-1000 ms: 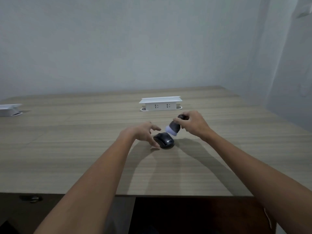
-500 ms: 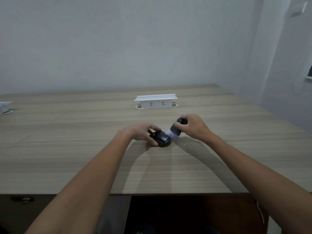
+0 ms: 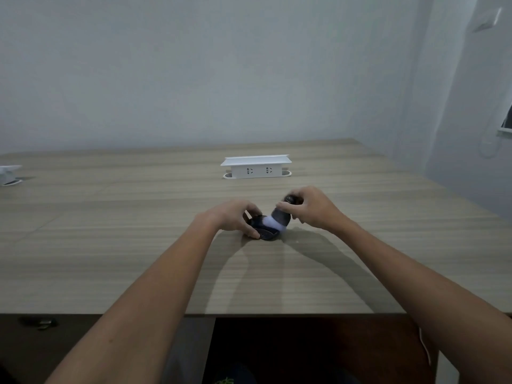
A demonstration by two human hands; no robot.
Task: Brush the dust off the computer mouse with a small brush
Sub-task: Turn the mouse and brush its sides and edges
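A black computer mouse (image 3: 266, 233) lies on the wooden table (image 3: 138, 245) near its middle. My left hand (image 3: 230, 218) grips the mouse from the left, thumb at its near side and fingers over its far side. My right hand (image 3: 311, 207) holds a small brush (image 3: 279, 216) with a dark stubby handle and pale bristles. The brush tilts down to the left and its bristles rest on the top of the mouse.
A white pop-up socket box (image 3: 256, 167) stands on the table behind the hands. Another white socket box (image 3: 8, 174) sits at the far left edge. The table's front edge (image 3: 249, 314) runs below my forearms. A wall rises close on the right.
My left hand closed around the mouse. The brush came down from just above and right of the mouse until its bristles lie on top of it.
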